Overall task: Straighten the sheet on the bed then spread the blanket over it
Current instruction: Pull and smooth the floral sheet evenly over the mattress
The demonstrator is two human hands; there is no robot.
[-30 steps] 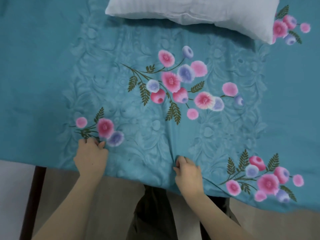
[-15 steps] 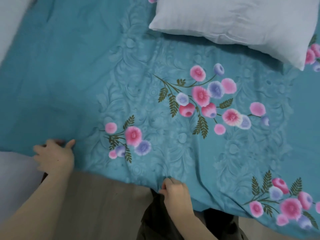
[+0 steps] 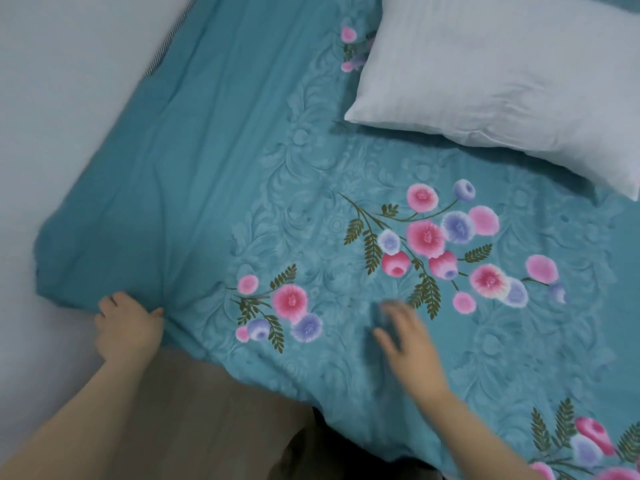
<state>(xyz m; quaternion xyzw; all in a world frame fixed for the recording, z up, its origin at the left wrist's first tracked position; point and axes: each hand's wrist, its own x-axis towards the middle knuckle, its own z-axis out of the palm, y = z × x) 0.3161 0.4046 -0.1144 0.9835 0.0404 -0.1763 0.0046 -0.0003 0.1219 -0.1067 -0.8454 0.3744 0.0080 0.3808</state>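
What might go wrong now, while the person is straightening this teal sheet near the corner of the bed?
1. The left hand grips the sheet at its edge; a hard pull may drag the corner off the mattress.
2. The right hand lies open and blurred on the cloth, so a fast sweep may push new folds toward the pillow.

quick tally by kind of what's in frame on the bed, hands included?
Sheet (teal, floral print): 1
Pillow (white): 1
Hands: 2, left hand gripping the sheet's near edge, right hand open above the sheet, motion-blurred
Blanket: 0 in view
Total: 4
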